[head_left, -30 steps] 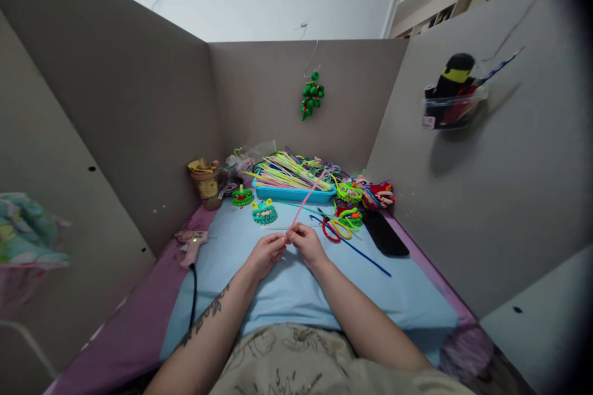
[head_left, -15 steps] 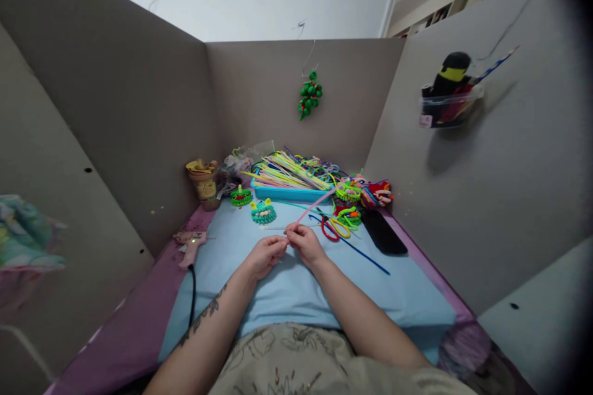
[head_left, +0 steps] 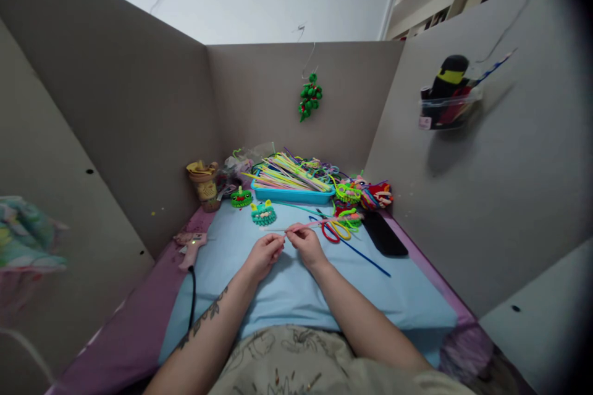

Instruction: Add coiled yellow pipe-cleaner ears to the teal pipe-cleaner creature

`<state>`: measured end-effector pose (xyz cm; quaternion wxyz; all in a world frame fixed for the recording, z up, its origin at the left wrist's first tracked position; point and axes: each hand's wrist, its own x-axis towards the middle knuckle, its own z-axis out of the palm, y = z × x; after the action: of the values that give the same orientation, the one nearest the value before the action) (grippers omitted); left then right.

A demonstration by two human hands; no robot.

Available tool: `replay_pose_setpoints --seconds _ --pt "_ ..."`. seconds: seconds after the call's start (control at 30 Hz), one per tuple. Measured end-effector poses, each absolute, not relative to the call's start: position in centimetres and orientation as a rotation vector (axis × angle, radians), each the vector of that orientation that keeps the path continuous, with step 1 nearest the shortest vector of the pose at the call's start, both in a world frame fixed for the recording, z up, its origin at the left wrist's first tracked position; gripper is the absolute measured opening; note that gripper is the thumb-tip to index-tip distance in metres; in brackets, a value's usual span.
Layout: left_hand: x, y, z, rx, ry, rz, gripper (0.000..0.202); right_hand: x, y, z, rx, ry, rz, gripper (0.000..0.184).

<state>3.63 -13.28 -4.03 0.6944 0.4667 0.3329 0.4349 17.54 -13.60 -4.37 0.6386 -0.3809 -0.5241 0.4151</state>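
Note:
A pink pipe cleaner (head_left: 319,221) runs from my fingertips out to the right, lying nearly level above the scissors. My right hand (head_left: 306,245) pinches it close to its left end. Right beside it, my left hand (head_left: 265,254) is closed in a pinch at the same end, the fingertips almost meeting the right hand's. Beyond the hands sits a teal fuzzy animal-like piece (head_left: 264,213) with yellow ears. A green one (head_left: 241,197) is further back. Scissors (head_left: 336,231) with red and yellow handles lie right of my hands, near a dark blue pipe cleaner (head_left: 365,258).
A blue tray (head_left: 293,196) heaped with pipe cleaners stands at the back. A pink glue gun (head_left: 191,250) with a black cord lies left; a black phone (head_left: 383,233) lies right. Grey panels enclose the table, one bearing a clear holder (head_left: 449,108).
The free end of the pink pipe cleaner has swung down and to the right, from slanting upward to nearly level. My hands have barely moved.

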Motion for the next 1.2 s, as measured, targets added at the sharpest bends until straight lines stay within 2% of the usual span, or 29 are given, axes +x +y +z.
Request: replay_pose_setpoints --seconds 0.2,0.53,0.67,1.2 --pt "3.6 -13.0 -4.3 0.983 0.729 1.054 0.029 17.3 -14.7 -3.7 -0.92 -1.347 0.676 0.008" --pt "3.4 -12.9 -4.1 0.882 0.699 1.12 0.034 16.6 -15.1 -4.0 -0.943 -1.528 0.494 0.014" --pt "3.4 -12.8 -4.1 0.836 0.683 1.145 0.034 16.5 -15.2 -4.1 -0.901 -1.624 0.42 0.023" --pt "3.5 -13.3 -3.4 0.911 0.714 1.132 0.03 17.2 -15.2 -3.3 -0.933 -1.407 0.603 0.011"
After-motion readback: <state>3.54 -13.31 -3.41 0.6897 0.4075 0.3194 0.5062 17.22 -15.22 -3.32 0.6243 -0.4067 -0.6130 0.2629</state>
